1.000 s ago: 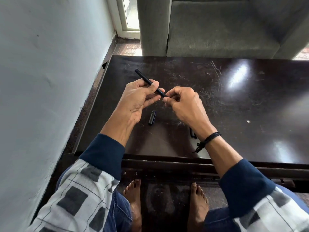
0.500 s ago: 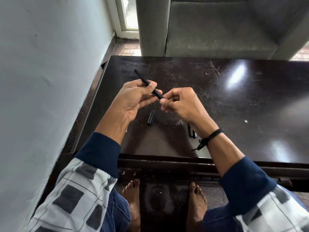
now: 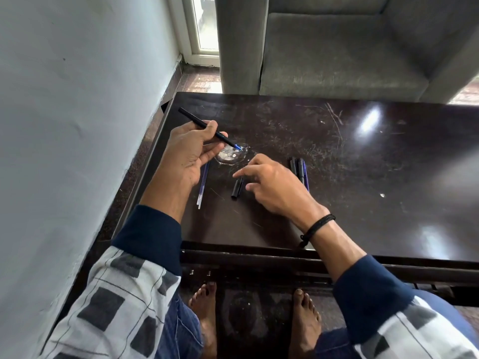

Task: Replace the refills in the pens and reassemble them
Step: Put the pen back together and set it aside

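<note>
Left hand [image 3: 190,149] grips a black pen barrel [image 3: 204,124] between thumb and fingers, holding it slanted above the dark table [image 3: 363,177], the back end pointing up and away toward the wall [image 3: 77,125]. From the barrel's lower end a blue refill tip [image 3: 238,146] pokes out, sitting just over a pale scuffed patch [image 3: 229,155] on the tabletop. Right hand [image 3: 274,187] hovers low over the table with fingers loosely spread and nothing held, the index finger stretched out toward the left; a black cord bracelet [image 3: 317,225] circles its wrist. Just beside those fingertips lies a short black pen cap [image 3: 237,187], flat on the surface. Under the left palm, a thin loose refill [image 3: 203,186] with a clear end rests lengthwise, partly hidden by the hand. Behind the right hand lies a small bundle of dark pens [image 3: 298,168] with what may be a blue refill alongside, though the hand covers their near ends. Both forearms wear dark blue cuffs on checked sleeves [image 3: 116,294]. Bare feet [image 3: 204,307] show on the floor beneath the table edge, and a grey sofa [image 3: 337,47] stands beyond the far side.
</note>
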